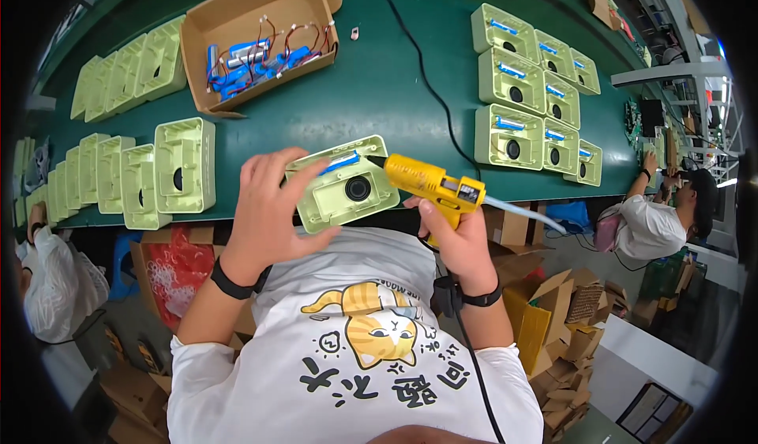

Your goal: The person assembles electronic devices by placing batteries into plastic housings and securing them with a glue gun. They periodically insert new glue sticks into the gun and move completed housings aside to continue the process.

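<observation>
A pale green plastic housing [320, 208] lies open side up at the table's near edge, in front of me. Inside it are a round black speaker [358, 188] and a blue cylindrical battery [344, 162] along the far wall. My left hand [268, 203] holds the housing's left side, thumb at the near wall, forefinger reaching in to the battery's left end, other fingers raised. In my right hand [456, 238] is a yellow hot glue gun [430, 182], gripped by its handle. Its dark nozzle points into the housing, close to the battery's right end. A pale glue stick [525, 211] sticks out behind.
A cardboard box [260, 9] of wired blue batteries stands at the far left. Rows of green housings [185, 163] line the left. Housings with batteries [509, 140] stand in rows at right. A black cable [426, 69] crosses the table. A co-worker [655, 215] sits at right.
</observation>
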### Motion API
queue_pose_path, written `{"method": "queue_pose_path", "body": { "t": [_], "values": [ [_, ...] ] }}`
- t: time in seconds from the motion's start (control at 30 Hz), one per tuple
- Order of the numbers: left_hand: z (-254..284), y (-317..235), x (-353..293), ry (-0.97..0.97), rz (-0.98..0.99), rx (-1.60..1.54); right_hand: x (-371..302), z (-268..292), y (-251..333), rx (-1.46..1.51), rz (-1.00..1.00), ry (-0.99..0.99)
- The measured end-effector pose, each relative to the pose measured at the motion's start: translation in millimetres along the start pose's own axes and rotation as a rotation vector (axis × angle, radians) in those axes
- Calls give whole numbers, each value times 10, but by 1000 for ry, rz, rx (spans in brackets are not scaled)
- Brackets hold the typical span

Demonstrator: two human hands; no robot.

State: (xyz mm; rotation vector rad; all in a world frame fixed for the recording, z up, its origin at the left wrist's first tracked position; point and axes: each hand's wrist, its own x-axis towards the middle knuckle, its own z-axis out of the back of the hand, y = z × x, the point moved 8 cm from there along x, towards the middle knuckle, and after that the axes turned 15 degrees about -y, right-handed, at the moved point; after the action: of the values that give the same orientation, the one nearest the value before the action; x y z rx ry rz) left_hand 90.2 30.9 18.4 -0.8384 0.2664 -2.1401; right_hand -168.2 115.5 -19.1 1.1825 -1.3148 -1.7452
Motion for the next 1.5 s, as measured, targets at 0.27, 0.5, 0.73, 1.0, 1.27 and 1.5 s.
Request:
{"method": "queue_pose_path", "body": {
  "t": [0.27, 0.5, 0.73, 1.0, 1.27, 1.5],
  "values": [
    [-293, 486, 194, 58, 316, -244, -113, -140, 8, -308, 299, 4],
    [-463, 582, 256, 231, 460, -341, -113, -289, 152, -441, 487, -23],
    [-483, 590, 297, 303, 493, -316, -89, -322, 140, -461, 510, -33],
    [-224, 331, 296, 44, 284, -67, -122, -227, 53, -480, 353, -104],
    [-320, -1390, 493, -151, -162, -593, -130, -374, 216, -490, 523, -93],
    [-528, -1535, 381, -151, -496, -526, -144, -398, 132, -401, 512, -108]
  ]
}}
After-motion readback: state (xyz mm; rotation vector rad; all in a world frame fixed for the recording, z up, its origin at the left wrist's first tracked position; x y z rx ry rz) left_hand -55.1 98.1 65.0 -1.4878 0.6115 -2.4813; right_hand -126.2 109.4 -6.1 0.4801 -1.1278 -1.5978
